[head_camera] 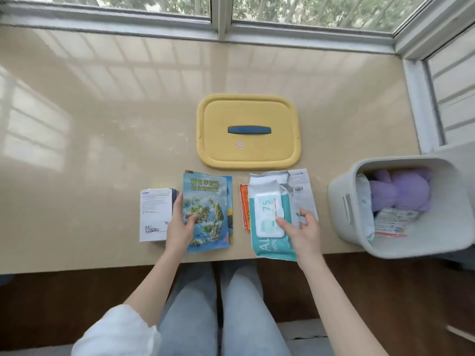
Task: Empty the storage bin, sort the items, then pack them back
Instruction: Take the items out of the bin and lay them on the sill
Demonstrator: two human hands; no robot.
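Observation:
My left hand (181,224) grips the left edge of a blue illustrated booklet (207,210), thumb on its cover, near the table's front edge. My right hand (299,228) holds the right side of a teal and white wet-wipes pack (266,219), thumb on its white flap, fingers curled at its edge. Under the pack lie a grey plastic mailer (300,183) and a red-orange packet (244,209). A white leaflet stack (154,214) lies left of the booklet. The grey storage bin (341,199) stands at the right, tilted, with a purple plush toy (401,191) and packets inside.
The bin's yellow lid (248,150) with a blue handle lies flat behind the sorted items. A window frame (218,27) runs along the back and right of the beige tabletop (90,124). My knees show below the table's front edge.

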